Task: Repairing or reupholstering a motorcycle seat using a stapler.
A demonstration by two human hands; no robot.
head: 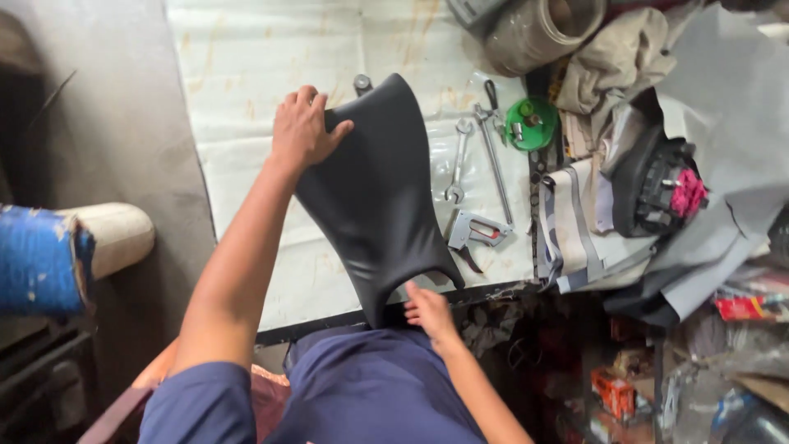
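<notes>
Right hand pinches the seat's near, wide end at the surface edge; left hand lies spread, gripping the far narrow side. Seat looks firm underneath, its black cover smooth and slippery, moderately light; edges give the best hold. Long axis runs away from the person, nose pointing far. Stapler and wrenches lie just beside.
</notes>
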